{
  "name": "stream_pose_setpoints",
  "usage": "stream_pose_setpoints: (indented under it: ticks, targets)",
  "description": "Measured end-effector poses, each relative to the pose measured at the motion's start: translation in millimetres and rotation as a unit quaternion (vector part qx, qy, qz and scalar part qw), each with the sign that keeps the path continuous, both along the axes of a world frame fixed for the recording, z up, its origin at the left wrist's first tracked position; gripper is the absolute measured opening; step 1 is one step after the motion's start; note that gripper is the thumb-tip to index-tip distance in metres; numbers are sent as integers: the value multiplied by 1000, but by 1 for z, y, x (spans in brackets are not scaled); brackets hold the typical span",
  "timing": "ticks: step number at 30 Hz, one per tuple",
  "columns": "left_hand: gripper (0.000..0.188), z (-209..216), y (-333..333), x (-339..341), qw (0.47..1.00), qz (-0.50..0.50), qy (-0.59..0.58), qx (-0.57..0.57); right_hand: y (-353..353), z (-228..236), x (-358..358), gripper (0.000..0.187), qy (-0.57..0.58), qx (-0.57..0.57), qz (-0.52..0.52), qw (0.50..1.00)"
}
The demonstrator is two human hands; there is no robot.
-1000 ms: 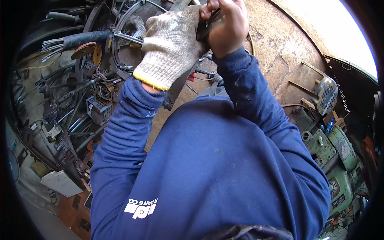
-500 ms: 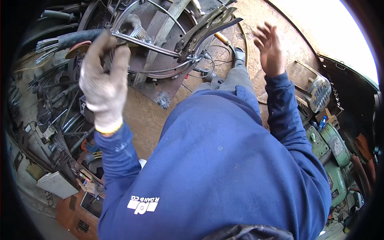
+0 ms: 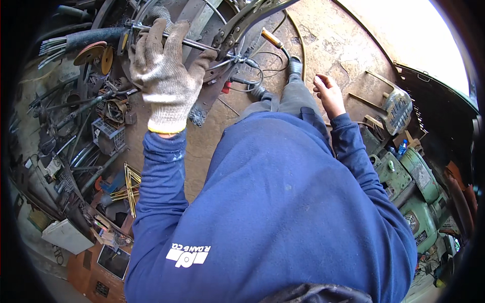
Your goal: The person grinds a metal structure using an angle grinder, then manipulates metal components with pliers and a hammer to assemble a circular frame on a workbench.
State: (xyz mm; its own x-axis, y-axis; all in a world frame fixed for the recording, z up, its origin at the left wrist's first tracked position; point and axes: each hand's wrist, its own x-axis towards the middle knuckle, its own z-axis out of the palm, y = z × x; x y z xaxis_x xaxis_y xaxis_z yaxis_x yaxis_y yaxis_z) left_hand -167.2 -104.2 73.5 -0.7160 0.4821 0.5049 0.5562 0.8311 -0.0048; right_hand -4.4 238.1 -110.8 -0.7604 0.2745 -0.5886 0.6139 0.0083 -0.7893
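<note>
My left hand (image 3: 169, 76), in a knitted work glove with a yellow cuff edge, lies over thin metal rods (image 3: 194, 44) at the upper left. Its fingers are spread and stretched across them, thumb apart; their undersides are hidden. Right of it, large locking pliers (image 3: 240, 28) stand with their jaw end by the rods, cut off by the top edge. A grey patterned glove (image 3: 157, 14) lies just beyond my fingers. The rods rest above a dark metal work surface (image 3: 206, 96). My bare right hand (image 3: 331, 95) hangs in the air by my leg, fingers loosely bent, holding nothing.
An orange-handled tool (image 3: 272, 38) on a cable and a hose (image 3: 305, 45) lie on the floor. Abrasive discs (image 3: 91, 53) and a thick bundled cable (image 3: 93, 38) are at the left. Brass-coloured rods (image 3: 130, 189), scrap metal, a metal seat (image 3: 401, 111) and green machinery (image 3: 419, 171) flank me.
My left hand has come down onto the rods, its fingers spreading. My right hand has dropped lower and nearer my body, its fingers more bent. The whole view has shifted slightly.
</note>
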Motion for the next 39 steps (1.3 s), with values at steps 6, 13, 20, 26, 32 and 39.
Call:
stream_pose_setpoints:
  ticks: [6,13,20,26,32,39]
  targets:
    - [63,8,10,7,999,28,-24,-19,37,-27,37,46,-59,29,21,998]
    - [55,14,10,5,999,15,-38,-23,71,-60,74,45,-117,45,57,991]
    - [55,21,26,12,992,69,-105,-21,138,-123,185,45,-228,13,79,970]
    - [56,20,28,12,985,95,-142,-13,205,-170,261,43,-337,33,101,935]
    - [56,36,37,11,969,139,-187,-83,213,-190,260,42,-328,-5,69,942]
    - [55,55,64,0,931,223,-250,-143,184,-204,250,41,-343,-49,115,931]
